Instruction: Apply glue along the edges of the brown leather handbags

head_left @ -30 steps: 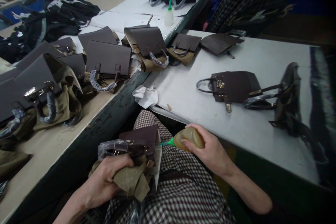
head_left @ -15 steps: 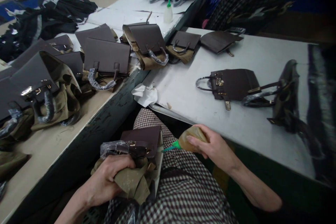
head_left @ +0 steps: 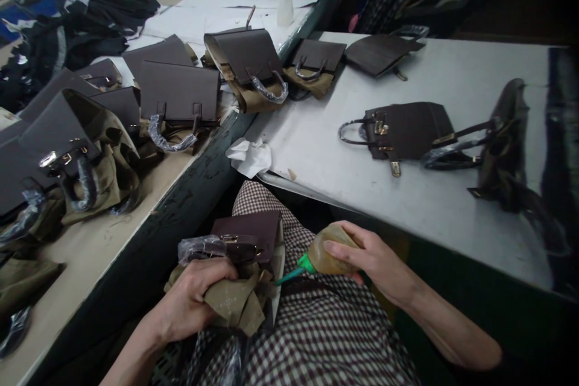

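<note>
Left hand (head_left: 196, 291) closed on cloth (head_left: 237, 306) of bag (head_left: 253, 230), right hand (head_left: 373, 258) gripping bottle (head_left: 329, 250), nozzle (head_left: 291, 276) by bag's 3 o'clock edge

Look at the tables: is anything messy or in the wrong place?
Yes: a crumpled white wad, perhaps paper, sits at the near-left corner of the white table, looking like litter. A small tan scrap lies near it. No spill shows around the bottle in the right hand.

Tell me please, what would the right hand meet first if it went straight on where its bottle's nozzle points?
Likely the bag held by the left hand: the nozzle of the bottle points at the bag's pale edge; whether they touch is unclear.
</note>
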### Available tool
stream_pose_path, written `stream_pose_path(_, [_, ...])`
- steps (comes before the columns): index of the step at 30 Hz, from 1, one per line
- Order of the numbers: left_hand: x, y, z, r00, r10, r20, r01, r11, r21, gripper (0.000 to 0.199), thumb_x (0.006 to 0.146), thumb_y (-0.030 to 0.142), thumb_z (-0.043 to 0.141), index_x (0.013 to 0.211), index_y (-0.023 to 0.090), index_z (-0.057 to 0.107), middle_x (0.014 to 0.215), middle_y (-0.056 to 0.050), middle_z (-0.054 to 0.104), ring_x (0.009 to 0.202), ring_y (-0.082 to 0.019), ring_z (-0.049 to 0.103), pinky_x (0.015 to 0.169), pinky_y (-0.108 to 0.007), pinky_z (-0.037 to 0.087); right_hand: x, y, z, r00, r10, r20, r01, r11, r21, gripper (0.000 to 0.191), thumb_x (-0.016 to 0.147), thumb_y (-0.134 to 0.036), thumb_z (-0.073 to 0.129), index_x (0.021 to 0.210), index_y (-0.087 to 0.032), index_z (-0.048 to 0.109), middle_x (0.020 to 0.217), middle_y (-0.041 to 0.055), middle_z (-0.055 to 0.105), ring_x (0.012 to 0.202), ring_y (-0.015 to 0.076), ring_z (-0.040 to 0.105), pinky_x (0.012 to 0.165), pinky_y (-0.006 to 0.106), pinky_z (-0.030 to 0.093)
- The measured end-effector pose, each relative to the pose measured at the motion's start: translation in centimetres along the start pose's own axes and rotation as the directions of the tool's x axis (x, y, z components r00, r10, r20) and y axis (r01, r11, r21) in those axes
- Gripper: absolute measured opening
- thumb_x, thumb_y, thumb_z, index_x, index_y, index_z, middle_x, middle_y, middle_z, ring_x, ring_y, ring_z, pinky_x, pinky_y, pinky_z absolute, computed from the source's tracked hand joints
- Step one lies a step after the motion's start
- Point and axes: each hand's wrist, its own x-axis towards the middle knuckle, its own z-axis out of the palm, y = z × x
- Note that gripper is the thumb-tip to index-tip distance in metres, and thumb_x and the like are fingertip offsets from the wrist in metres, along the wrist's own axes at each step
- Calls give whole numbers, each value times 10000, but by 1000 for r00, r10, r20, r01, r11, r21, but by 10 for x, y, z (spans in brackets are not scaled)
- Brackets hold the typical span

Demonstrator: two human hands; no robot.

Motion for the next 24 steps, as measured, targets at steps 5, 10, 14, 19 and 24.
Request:
stream_pose_path(5, [1,1,0,1000,-23,3,22,1000,21,114,839,88,604,864,199,599,774,38,644,682,-100,567,639,-205,382,-21,-4,10,999,23,45,-30,988,152,395,917,-552,731,1071,-199,643,818,-9,627,580,109,497,397,171,383])
stream_pose_path(10, [1,1,0,998,-58,-4,58,998,3,128,827,75,599,848,201,589,773,43,634,683,-100,556,644,-208,376,-41,-7,21,996,39,81,-56,972,227,415,915,-576,733,1112,-223,636,879,-1,642,626,119,493,418,174,402])
stream_pose_path(14, [-3,-1,-1,998,-61,-3,61,997,-51,115,829,91,606,859,202,609,780,36,641,690,-108,560,651,-214,389,-42,-7,14,999,34,35,-38,993,116,440,916,-608,709,1132,-234,627,853,-9,639,606,128,497,430,206,415])
stream_pose_path(19, [-3,-1,0,998,-61,-11,60,996,-64,56,845,138,628,843,193,617,774,22,652,678,-118,565,641,-222,397,-29,-11,0,991,10,-136,-32,986,-163,461,901,-629,668,1154,-250,599,810,-19,659,545,150,524,462,281,443])
stream_pose_path(24, [-1,1,-2,998,-51,-32,49,998,-46,79,841,116,605,818,192,608,732,35,619,644,-103,540,612,-207,377,-25,-10,3,959,-149,-243,71,951,-302,371,873,-544,693,1109,-265,626,962,19,719,871,266,672,799,398,531])
